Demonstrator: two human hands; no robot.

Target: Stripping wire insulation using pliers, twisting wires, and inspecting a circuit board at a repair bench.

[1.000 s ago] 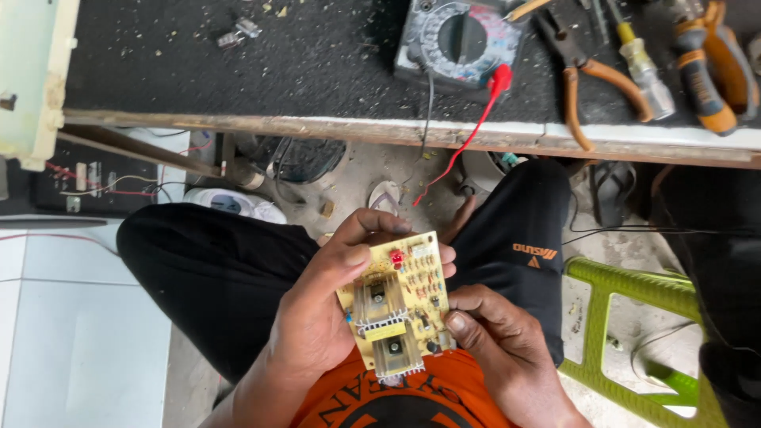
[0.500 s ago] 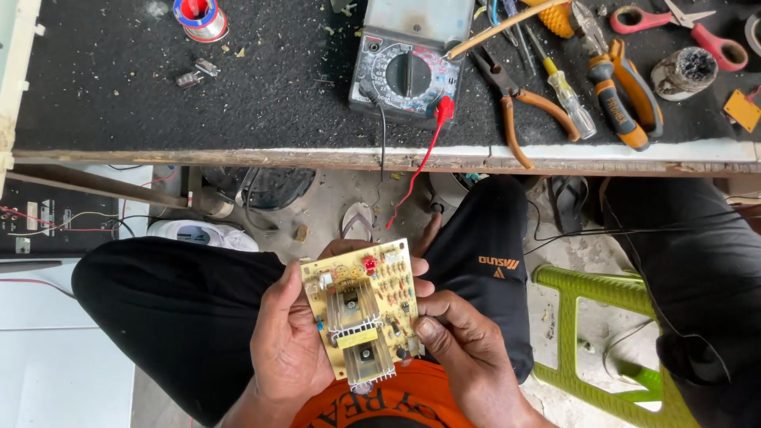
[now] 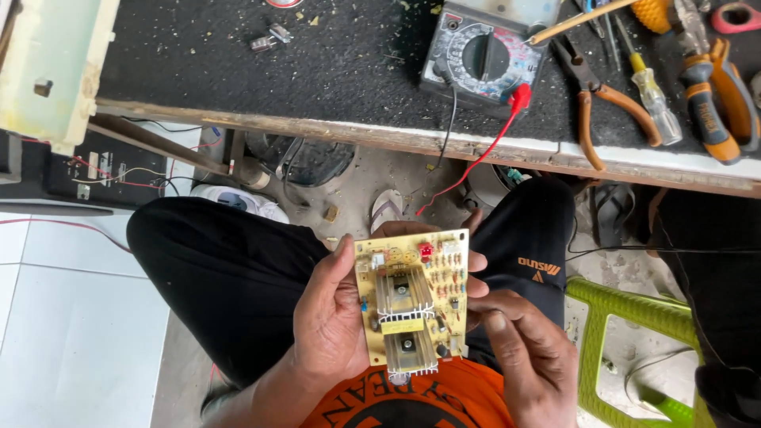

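A small yellow circuit board (image 3: 412, 297) with two finned metal heat sinks, a yellow transformer and a red connector is held over my lap. My left hand (image 3: 337, 317) grips its left edge, thumb on the front and fingertips showing past the far side. My right hand (image 3: 531, 357) rests at the board's lower right edge, its fingers curled against that side.
A dark workbench (image 3: 317, 71) runs across the top with an analog multimeter (image 3: 483, 55), its red lead (image 3: 483, 154) hanging down, orange-handled pliers (image 3: 594, 103), screwdrivers (image 3: 650, 87) and a cream casing (image 3: 47, 71). A green plastic stool (image 3: 626, 349) stands at the right; white floor tiles lie left.
The view has shifted, so the bench sits differently in frame. The board stays in both hands over my lap, now held a little more upright.
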